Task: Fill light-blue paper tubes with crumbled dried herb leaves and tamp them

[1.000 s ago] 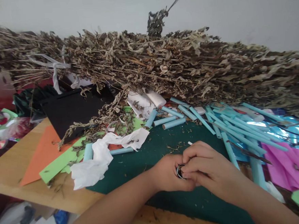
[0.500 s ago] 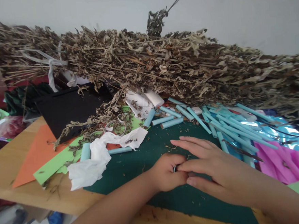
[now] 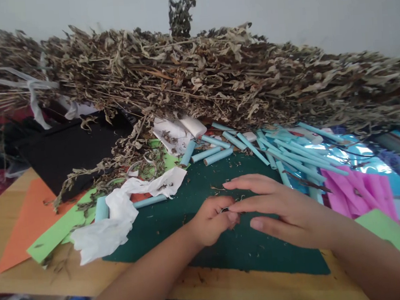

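My left hand is closed in a loose fist above the green mat. A small hollow tube is wrapped inside it; only the pale rim and dark opening show at the top. My right hand comes in from the right with its fingers spread. Its index fingertip reaches the tube's open end, while the thumb stays apart below. Dry leaf crumbs lie scattered on the mat around both hands.
Behind lies a long bundle of dried leafy stalks. Light blue paper tubes lie at the mat's far edge and right. Crumpled white tissue, green paper strips and a black folder are on the left, pink paper on the right.
The camera view has shifted a little to the right. The right thumb has drawn away from the left fist, and the right index finger stays at the tube's opening.
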Demonstrator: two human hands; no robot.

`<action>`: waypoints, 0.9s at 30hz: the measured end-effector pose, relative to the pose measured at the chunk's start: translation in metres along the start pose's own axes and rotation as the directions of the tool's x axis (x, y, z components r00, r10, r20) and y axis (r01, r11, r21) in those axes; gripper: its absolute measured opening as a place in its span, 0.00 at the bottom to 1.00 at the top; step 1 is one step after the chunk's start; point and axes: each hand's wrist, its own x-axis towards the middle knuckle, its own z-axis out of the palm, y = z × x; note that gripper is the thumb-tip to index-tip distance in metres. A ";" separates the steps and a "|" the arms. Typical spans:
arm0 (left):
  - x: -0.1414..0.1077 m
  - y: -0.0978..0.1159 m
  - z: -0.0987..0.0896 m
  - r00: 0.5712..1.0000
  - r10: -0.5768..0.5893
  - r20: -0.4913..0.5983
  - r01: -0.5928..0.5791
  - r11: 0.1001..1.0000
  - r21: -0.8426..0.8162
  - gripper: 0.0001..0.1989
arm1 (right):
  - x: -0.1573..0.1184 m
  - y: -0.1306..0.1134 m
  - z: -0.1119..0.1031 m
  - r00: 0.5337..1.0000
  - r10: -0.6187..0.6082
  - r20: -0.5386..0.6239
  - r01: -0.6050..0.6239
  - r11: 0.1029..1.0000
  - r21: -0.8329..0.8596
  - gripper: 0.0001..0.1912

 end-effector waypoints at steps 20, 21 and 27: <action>0.001 0.012 0.004 0.996 -0.085 -0.038 0.087 0.995 0.039 0.18 | -0.016 0.056 0.061 0.892 0.451 -0.011 -0.443 0.870 -0.218 0.12; 0.001 0.010 0.003 0.997 -0.071 -0.028 0.072 0.997 0.039 0.21 | -0.015 0.056 0.061 0.898 0.440 -0.006 -0.431 0.875 -0.219 0.09; 0.000 0.005 -0.002 0.993 -0.108 0.040 0.102 0.985 0.142 0.24 | -0.014 0.060 0.066 0.938 0.347 0.006 -0.338 0.917 -0.210 0.05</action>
